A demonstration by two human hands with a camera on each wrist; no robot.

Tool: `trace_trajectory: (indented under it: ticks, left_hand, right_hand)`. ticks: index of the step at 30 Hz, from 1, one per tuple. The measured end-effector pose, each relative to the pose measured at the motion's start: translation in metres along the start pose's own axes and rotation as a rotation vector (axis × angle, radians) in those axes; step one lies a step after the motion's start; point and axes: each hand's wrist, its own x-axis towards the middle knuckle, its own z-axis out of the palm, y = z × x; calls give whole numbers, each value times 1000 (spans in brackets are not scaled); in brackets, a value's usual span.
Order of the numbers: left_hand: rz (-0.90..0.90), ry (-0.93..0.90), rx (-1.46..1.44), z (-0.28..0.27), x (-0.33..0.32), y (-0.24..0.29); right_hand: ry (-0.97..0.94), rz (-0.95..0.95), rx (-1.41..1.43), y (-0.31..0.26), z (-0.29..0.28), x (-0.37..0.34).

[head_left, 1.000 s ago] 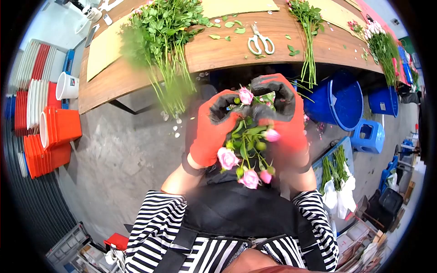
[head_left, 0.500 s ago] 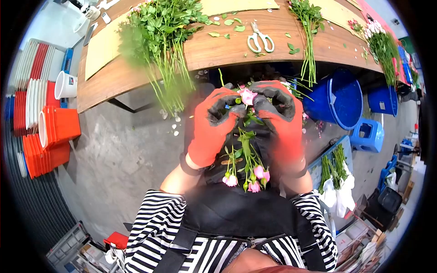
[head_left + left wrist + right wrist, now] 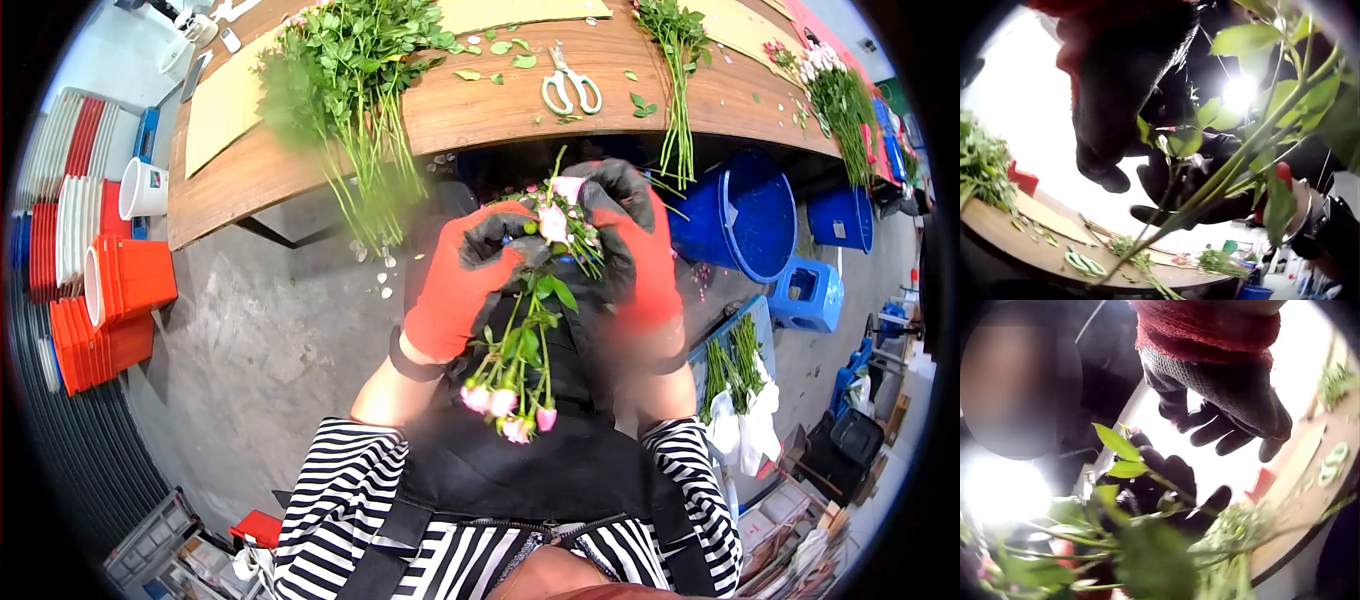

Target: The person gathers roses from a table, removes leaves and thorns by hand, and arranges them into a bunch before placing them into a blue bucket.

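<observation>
My gloved left hand (image 3: 470, 265) grips the stem of a spray rose (image 3: 525, 345) in front of my chest. The spray hangs head-down, with several pale pink blooms (image 3: 502, 402) low over the black apron. One more pink bloom (image 3: 554, 224) stands beside the left fingertips. My gloved right hand (image 3: 638, 240) is just right of that bloom, its fingertips pinching a pale pink petal (image 3: 568, 187). In the right wrist view, the right hand (image 3: 1219, 400) has thumb and forefinger close together. Green leaves (image 3: 1244, 40) and the stem cross the left wrist view.
Ahead is a wooden table (image 3: 470, 105) with a large leafy bunch (image 3: 355, 70), scissors (image 3: 571, 85), a smaller bunch (image 3: 680, 60) and loose leaves. Blue buckets (image 3: 745, 220) stand under its right side. Wrapped stems (image 3: 740, 380) lie at my right; orange bins (image 3: 125, 280) stand left.
Both hands were together at the upper bloom. The right hand has drawn away to the right with the petal. The hanging blooms have swung down and left.
</observation>
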Motion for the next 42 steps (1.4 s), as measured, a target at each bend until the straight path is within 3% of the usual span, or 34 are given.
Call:
trace_trajectory:
  ticks: [3,4,7,10,13,16,19,20,23,24,25,27,29,33,36,40,42]
  left_hand:
    - [-40,58,195,12,-2,19]
    - [7,96,296,16,-2,20]
    - [262,-24,646,4,0,8]
    - [305,-89,865,4,-2,10]
    - [322,-173,1009,5,-5,10]
    - [303,-311,965,8,-4,18]
    - [330,-335,797,4,-1,17]
    - [312,-276,709,3,-1,14]
    - [200,-105,410,5,-2,9]
    - [119,-56,285,7,-4,10]
    - [37,-6,161,7,-5,11]
    - [-47,9,4,3,-6,10]
    - [-76,37,-120,-2,-5,1]
    - [-50,46,-99,1,-5,1]
    - [-2,87,32,0,-4,-6]
    - [16,112,-5,9,-4,-7]
    - [23,112,28,8,-3,-11]
  right_hand:
    - [-159,-301,-365,-29,-8,-5]
    - [-225,-384,-514,-42,-10,-7]
    - [-417,-631,-1185,-67,-13,-12]
    - [-485,-678,-1317,-69,-13,-12]
    - [-596,-639,-1279,-68,-19,-9]
    - [-602,-396,-958,-51,-34,-4]
    - [-539,413,-342,-56,-32,-1]
    - [-593,324,-310,-32,-44,9]
    - [-301,156,-484,-43,-27,2]
    - [-396,-6,-549,-31,-27,11]
    - [-232,-69,-342,-20,-21,4]
    - [-171,-23,-284,-28,-14,-8]
    - [-192,-165,-341,-26,-9,-11]
    - [-161,-321,-450,-20,10,-19]
    - [-78,-255,-325,-13,19,-23]
    - [12,-209,-146,-4,23,-27]
    - [26,-271,-183,-2,22,-27]
